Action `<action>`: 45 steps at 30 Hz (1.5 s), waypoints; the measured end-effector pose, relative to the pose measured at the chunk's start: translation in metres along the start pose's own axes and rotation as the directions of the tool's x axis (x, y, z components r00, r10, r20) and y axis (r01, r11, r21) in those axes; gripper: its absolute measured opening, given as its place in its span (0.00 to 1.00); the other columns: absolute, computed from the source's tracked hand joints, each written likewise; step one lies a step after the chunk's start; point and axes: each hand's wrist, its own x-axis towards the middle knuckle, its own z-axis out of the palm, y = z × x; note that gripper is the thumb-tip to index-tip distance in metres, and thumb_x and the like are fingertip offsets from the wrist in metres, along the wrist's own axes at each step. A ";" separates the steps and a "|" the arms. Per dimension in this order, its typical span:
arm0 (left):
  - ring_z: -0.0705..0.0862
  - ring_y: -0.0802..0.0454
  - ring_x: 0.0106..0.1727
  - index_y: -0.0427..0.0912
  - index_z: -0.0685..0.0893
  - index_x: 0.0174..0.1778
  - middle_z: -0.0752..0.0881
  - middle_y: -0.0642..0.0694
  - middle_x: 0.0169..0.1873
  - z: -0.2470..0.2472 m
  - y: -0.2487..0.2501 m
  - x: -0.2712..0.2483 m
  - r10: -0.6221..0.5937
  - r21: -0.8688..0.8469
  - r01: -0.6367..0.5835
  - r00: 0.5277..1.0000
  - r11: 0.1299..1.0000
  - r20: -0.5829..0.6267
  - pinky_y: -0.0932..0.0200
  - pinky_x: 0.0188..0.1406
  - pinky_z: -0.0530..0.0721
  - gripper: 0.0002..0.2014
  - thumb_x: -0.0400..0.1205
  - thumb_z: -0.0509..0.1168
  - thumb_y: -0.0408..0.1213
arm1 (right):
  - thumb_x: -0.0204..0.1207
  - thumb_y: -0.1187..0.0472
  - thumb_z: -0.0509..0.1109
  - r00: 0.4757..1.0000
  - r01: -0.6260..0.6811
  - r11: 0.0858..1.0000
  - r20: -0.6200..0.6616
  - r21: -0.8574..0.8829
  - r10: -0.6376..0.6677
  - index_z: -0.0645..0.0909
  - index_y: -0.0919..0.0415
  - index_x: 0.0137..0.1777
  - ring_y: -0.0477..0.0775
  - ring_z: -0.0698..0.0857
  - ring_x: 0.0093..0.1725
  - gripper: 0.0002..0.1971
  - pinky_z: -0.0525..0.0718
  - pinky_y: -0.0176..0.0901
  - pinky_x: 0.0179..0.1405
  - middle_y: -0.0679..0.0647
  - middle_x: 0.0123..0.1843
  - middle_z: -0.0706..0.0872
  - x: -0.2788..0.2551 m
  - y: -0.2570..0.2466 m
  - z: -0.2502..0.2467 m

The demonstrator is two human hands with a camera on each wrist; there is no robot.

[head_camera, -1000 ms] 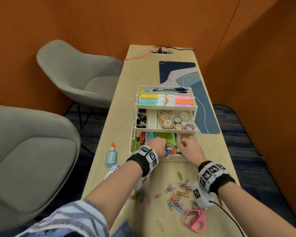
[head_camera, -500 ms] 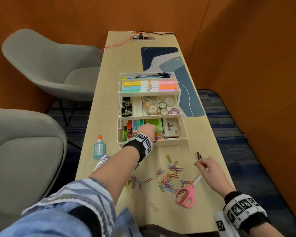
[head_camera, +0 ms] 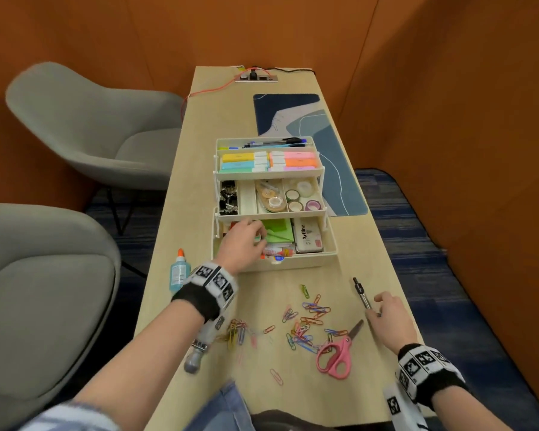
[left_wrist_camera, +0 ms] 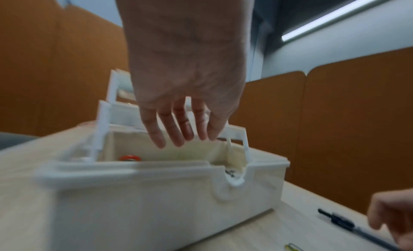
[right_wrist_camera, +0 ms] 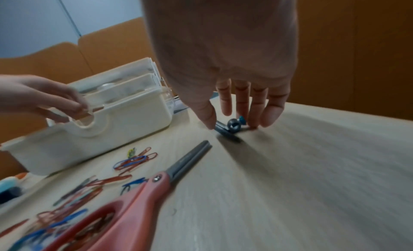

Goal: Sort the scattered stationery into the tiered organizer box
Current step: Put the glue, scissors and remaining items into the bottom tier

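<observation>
Two hands: both are over the surface (head_camera: 181, 188), one at the box and one at a pen.
Organizer box: the white tiered organizer box (head_camera: 274, 259) stands in the middle of the surface with its three trays stepped open.
Left hand: the left hand (head_camera: 241, 245) reaches over the near left part of the bottom tray; its fingers (left_wrist_camera: 178, 129) hang loose and straight and hold nothing.
Right hand: the right hand (head_camera: 389, 315) is down on the surface to the right of the box; its thumb and fingertips (right_wrist_camera: 251, 117) pinch the near end of the pen.
Pen: the dark pen (head_camera: 361, 295) lies on the surface, pointing away toward the box, well apart from it.
Paper clips: many colored paper clips (head_camera: 305, 321) lie scattered in front of the box, between the two arms.
Scissors: the pink scissors (head_camera: 336, 356) lie closed beside the clips, just near the right hand.
Glue: a small glue bottle (head_camera: 178, 273) with an orange cap lies left of the box.
Bottom tray: green paper (head_camera: 277, 230) and a white Artline case (head_camera: 307, 239) lie in it.
</observation>
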 end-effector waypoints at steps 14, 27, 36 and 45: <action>0.81 0.65 0.45 0.54 0.80 0.46 0.78 0.58 0.48 -0.001 -0.069 -0.153 -0.263 -0.234 0.222 0.951 0.946 -0.161 0.75 0.39 0.71 0.03 0.82 0.64 0.40 | 0.78 0.62 0.69 0.997 0.075 0.762 -0.060 0.644 -0.047 0.79 0.63 0.52 0.52 0.83 0.34 0.06 0.78 0.39 0.33 0.60 0.41 0.87 -0.004 -0.076 -0.043; 0.81 0.66 0.42 0.54 0.81 0.49 0.75 0.62 0.47 0.000 -0.071 -0.157 -0.300 -0.283 0.248 0.941 0.927 -0.159 0.74 0.40 0.73 0.04 0.83 0.64 0.39 | 0.75 0.64 0.71 0.896 0.042 0.781 0.322 0.624 -0.305 0.78 0.57 0.43 0.48 0.75 0.34 0.03 0.75 0.39 0.31 0.56 0.47 0.88 0.001 -0.273 0.031; 0.81 0.68 0.43 0.54 0.81 0.46 0.78 0.60 0.46 -0.006 -0.090 -0.181 -0.404 -0.297 0.345 0.899 0.890 -0.169 0.74 0.39 0.73 0.05 0.83 0.63 0.38 | 0.78 0.63 0.63 0.971 0.188 0.915 0.075 0.357 -0.229 0.80 0.57 0.46 0.59 0.84 0.51 0.04 0.82 0.48 0.47 0.55 0.51 0.85 0.001 -0.304 0.054; 0.80 0.68 0.41 0.54 0.81 0.48 0.76 0.61 0.45 -0.006 -0.084 -0.167 -0.370 -0.296 0.317 0.918 0.901 -0.144 0.76 0.38 0.73 0.03 0.83 0.62 0.40 | 0.73 0.63 0.67 0.991 0.068 0.823 0.054 0.563 -0.119 0.80 0.49 0.33 0.61 0.88 0.45 0.10 0.88 0.53 0.49 0.55 0.45 0.89 0.012 -0.313 0.061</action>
